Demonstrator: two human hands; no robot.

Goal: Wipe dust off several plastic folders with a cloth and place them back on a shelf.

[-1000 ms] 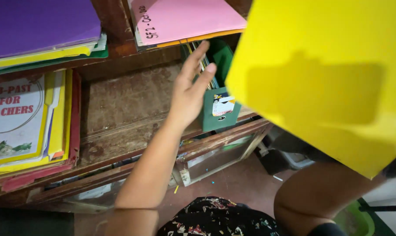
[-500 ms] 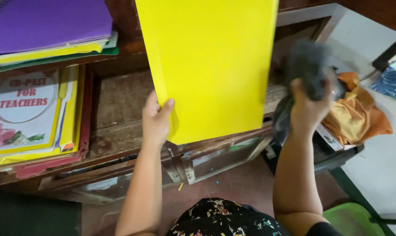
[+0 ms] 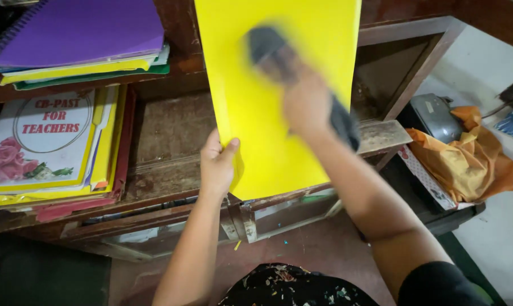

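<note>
Left hand pinches the upright yellow sheet's lower left edge while right hand clutches a dark cloth against its face.

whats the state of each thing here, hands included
large yellow card sheet: held upright, lower left edge gripped
left hand: closed on the sheet's edge
right hand: blurred, pressing a dark grey cloth against the sheet
purple spiral notebook: closed, lying flat on top of a stack
white flower-printed booklet: closed, lying on yellow folders
wooden shelf: worn, middle bay bare
orange bag: crumpled
</note>
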